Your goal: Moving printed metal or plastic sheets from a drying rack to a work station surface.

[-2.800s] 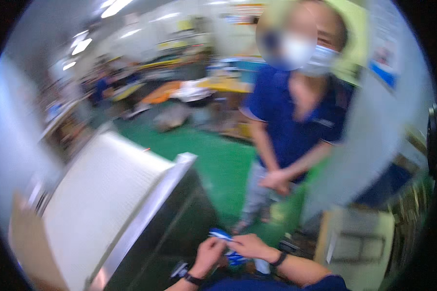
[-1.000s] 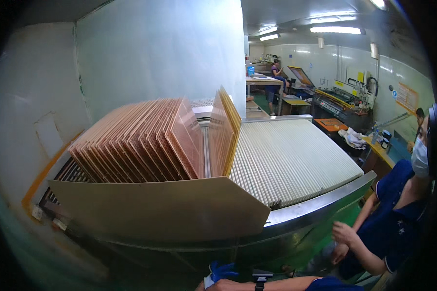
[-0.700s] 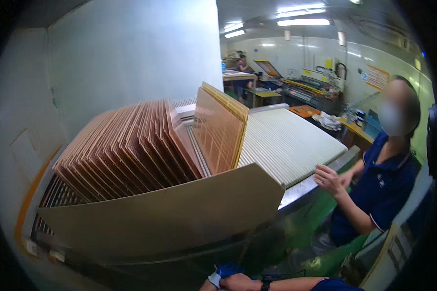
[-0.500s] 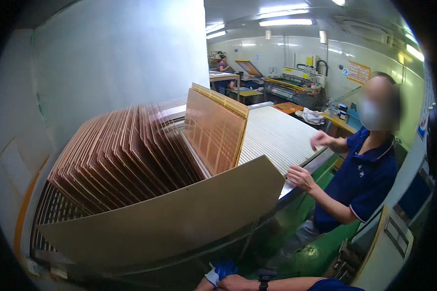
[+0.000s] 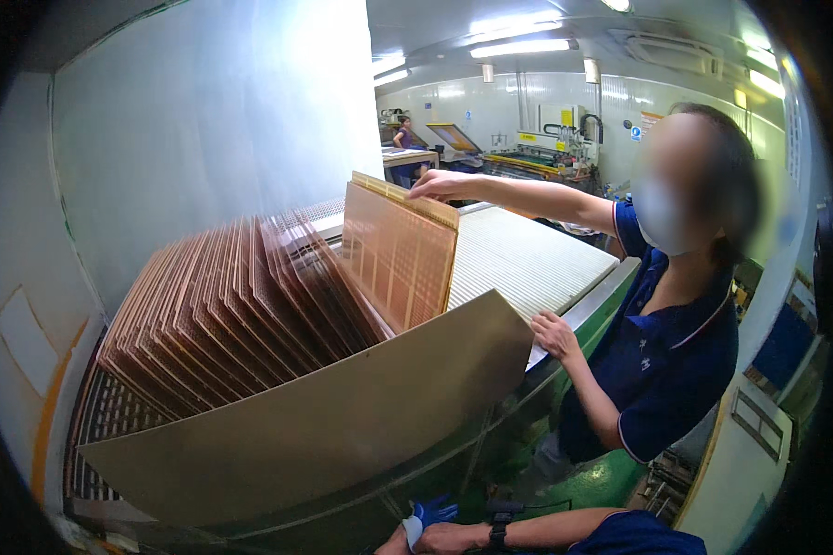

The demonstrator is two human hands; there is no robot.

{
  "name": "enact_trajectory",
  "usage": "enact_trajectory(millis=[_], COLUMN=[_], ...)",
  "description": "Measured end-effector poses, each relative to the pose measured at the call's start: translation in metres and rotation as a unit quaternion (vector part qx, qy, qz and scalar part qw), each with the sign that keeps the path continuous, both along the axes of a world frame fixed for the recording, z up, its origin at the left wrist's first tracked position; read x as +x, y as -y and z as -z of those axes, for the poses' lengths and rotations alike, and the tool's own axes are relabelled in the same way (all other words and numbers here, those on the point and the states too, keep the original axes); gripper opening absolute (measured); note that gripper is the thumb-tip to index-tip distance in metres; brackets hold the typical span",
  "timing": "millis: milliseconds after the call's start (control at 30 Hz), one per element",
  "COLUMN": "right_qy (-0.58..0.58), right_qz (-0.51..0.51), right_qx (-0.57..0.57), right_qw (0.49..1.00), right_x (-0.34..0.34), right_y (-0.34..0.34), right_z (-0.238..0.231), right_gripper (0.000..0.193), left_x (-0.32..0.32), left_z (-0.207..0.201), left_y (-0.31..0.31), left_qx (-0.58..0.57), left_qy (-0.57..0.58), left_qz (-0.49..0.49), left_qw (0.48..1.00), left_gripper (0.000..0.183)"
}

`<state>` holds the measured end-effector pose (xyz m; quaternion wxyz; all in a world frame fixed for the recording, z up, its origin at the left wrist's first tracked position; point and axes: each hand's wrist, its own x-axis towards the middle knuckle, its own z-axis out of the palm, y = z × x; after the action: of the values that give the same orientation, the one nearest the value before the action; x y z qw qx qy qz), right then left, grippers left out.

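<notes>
At the lower edge, my left hand (image 5: 431, 511) wears a blue work glove with a white cuff (image 5: 412, 529). Its blue fingers are stretched out and spread, with nothing in them. My right hand (image 5: 446, 537) is bare, with a dark watch (image 5: 498, 529) on its wrist. Its fingers are closed at the left wrist, on the glove's cuff; part of the grip is hidden. Just beyond both hands stands a long grey-brown panel (image 5: 342, 421) along the near side of a conveyor. Neither hand appears to touch that panel.
Copper-coloured boards (image 5: 204, 319) stand in a row on the conveyor. A co-worker in a dark blue shirt (image 5: 657, 351) rests one hand (image 5: 440, 185) on some upright boards (image 5: 403, 259), the other (image 5: 553, 335) by the panel's end. White rollers (image 5: 528, 264) lie behind; a machine (image 5: 551, 153) stands farther back.
The co-worker has leaned in and stretched one arm to the upright boards' top edge. My gloved fingers have spread more, while my right hand stays at the cuff. The view has shifted slightly.
</notes>
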<state>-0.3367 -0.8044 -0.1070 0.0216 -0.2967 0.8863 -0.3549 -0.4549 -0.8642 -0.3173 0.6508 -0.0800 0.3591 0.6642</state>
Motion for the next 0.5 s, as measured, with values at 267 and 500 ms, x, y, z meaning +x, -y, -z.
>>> enact_trajectory(millis=[267,500], right_qy=[-0.008,0.044], right_qz=[-0.005,-0.062], right_qx=[0.0,-0.052], right_qw=[1.0,0.996], right_x=[0.005,0.015], right_y=[-0.014,-0.015], right_z=[-0.007,0.017], right_gripper=[0.025,0.026], left_x=[0.01,0.028], left_z=[-0.029,-0.055], left_y=[-0.007,-0.006], left_qx=[0.032,0.053], left_qy=[-0.001,-0.005], left_qz=[-0.027,-0.043], left_qw=[0.999,0.998], left_gripper=[0.055,0.059])
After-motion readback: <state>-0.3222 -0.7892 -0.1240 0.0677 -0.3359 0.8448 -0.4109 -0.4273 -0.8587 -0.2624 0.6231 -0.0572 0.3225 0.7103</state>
